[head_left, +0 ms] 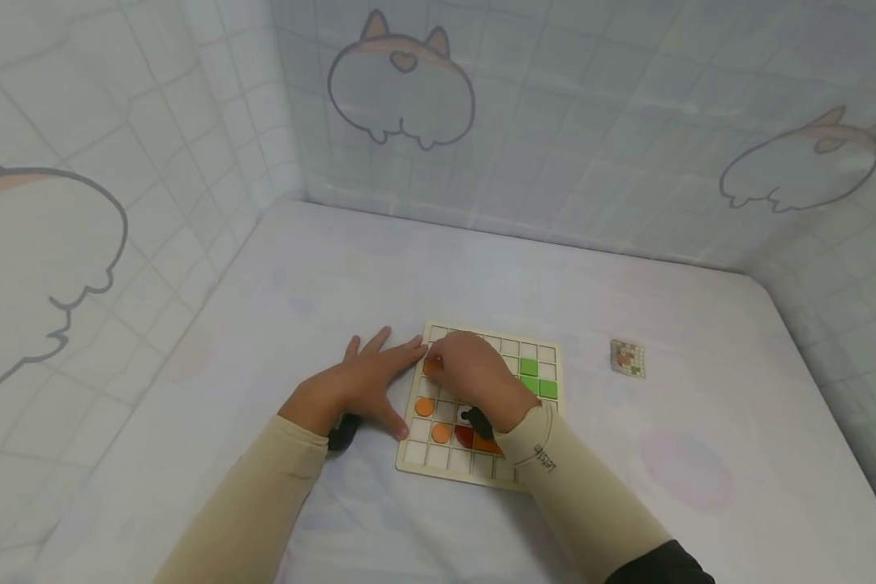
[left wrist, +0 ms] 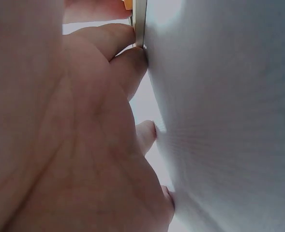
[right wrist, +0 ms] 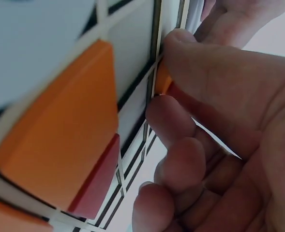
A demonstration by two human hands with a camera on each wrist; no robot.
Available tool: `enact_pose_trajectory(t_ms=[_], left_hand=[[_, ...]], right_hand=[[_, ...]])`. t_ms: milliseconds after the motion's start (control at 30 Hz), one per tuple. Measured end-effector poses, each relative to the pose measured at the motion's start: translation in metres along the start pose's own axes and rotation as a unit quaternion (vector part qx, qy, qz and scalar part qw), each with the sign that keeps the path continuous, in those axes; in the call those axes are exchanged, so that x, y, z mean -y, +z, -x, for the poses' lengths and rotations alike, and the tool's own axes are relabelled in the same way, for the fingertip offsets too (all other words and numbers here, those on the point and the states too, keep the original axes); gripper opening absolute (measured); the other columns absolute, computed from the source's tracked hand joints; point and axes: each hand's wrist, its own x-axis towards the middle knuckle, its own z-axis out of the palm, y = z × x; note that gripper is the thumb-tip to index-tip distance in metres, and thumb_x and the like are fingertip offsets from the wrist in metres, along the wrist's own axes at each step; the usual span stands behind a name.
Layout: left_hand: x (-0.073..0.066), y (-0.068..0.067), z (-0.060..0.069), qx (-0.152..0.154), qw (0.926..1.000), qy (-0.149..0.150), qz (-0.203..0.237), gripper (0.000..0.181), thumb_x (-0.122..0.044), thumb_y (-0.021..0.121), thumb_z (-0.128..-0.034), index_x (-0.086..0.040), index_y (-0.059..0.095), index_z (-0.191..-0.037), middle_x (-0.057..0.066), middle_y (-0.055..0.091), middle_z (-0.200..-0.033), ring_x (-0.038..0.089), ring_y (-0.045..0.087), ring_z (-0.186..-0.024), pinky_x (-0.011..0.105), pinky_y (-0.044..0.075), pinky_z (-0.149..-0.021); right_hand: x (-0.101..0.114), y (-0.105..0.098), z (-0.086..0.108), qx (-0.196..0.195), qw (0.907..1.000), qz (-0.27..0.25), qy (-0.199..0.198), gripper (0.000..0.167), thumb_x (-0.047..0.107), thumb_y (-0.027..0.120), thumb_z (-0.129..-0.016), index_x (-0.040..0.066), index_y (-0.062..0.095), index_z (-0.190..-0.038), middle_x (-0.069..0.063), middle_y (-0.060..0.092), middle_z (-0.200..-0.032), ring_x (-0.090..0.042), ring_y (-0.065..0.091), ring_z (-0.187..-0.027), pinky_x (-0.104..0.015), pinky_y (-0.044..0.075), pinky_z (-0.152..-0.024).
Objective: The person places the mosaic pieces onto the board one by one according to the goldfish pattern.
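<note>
A wooden grid board (head_left: pixel 418 459) lies flat on the table. At its left column my right hand (head_left: pixel 474 369) pinches an orange tile (right wrist: pixel 162 77) between thumb and index finger, against a cell of the grid. My left hand (head_left: pixel 368 381) has its fingers spread, with the thumb and index fingertip touching the board's left edge. Orange round tiles (head_left: pixel 424 405), a dark red tile (head_left: pixel 465 436) and green square tiles (head_left: pixel 529 367) sit in other cells. My right hand and wrist hide part of the board's middle.
To the right of the board lies a small printed picture card (head_left: pixel 628 358). A pale cloth covers the table (head_left: pixel 321 268). Tile-patterned curtains with animal drawings (head_left: pixel 401 89) enclose the back and sides.
</note>
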Motion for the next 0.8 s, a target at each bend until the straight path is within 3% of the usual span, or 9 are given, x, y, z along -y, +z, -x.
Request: enact_pose_trajectory(t_ms=[133,367,567,700,800], left_hand=[[-0.002,0.001,-0.001,0.001,1.0,0.003,0.001,0.128,-0.054,0.096,-0.0561,-0.033,0.027,-0.162,-0.01,0.018,-0.17,0.034,-0.006,-0.159,0.07,-0.008,-0.121],[-0.005,0.001,-0.005,0.007,0.9999,0.007,0.003,0.126,-0.052,0.096,-0.056,-0.034,0.029,-0.161,-0.009,0.02,-0.17,0.035,-0.005,-0.159,0.07,-0.007,-0.121],[0.001,0.008,0.001,0.01,0.9997,-0.02,0.008,0.128,-0.052,0.097,-0.0557,-0.032,0.028,-0.162,-0.01,0.019,-0.17,0.034,-0.004,-0.159,0.068,-0.005,-0.122],[0.008,0.014,0.013,-0.004,0.9992,-0.037,0.016,0.121,-0.051,0.093,-0.0637,-0.027,0.027,-0.162,-0.006,0.022,-0.17,0.035,0.002,-0.159,0.068,-0.001,-0.123],[0.014,0.017,0.027,-0.038,0.9978,-0.054,0.005,0.117,-0.054,0.088,-0.0702,-0.023,0.025,-0.163,0.0,0.024,-0.17,0.038,0.008,-0.158,0.07,0.002,-0.122]], right_hand=[[-0.001,0.001,0.002,0.003,0.9999,-0.002,0.01,0.026,0.024,0.066,-0.099,0.016,0.075,-0.122,-0.002,0.072,-0.124,-0.02,0.064,-0.116,-0.039,0.051,-0.105],[-0.008,-0.002,0.016,0.003,0.9971,-0.046,0.06,0.044,0.03,0.067,-0.098,0.02,0.062,-0.141,-0.002,0.068,-0.132,-0.02,0.061,-0.118,-0.042,0.05,-0.106],[-0.032,-0.001,0.056,-0.045,0.992,-0.081,0.086,0.05,0.037,0.071,-0.094,0.019,0.062,-0.14,0.0,0.07,-0.113,-0.02,0.064,-0.101,-0.042,0.056,-0.091],[-0.06,-0.002,0.087,-0.083,0.9883,-0.069,0.109,0.055,0.048,0.067,-0.094,0.02,0.06,-0.142,-0.002,0.067,-0.126,-0.023,0.064,-0.109,-0.047,0.055,-0.093],[-0.087,-0.005,0.107,-0.128,0.9849,-0.026,0.113,0.059,0.051,0.064,-0.096,0.017,0.058,-0.144,-0.008,0.062,-0.136,-0.03,0.061,-0.12,-0.054,0.053,-0.098]])
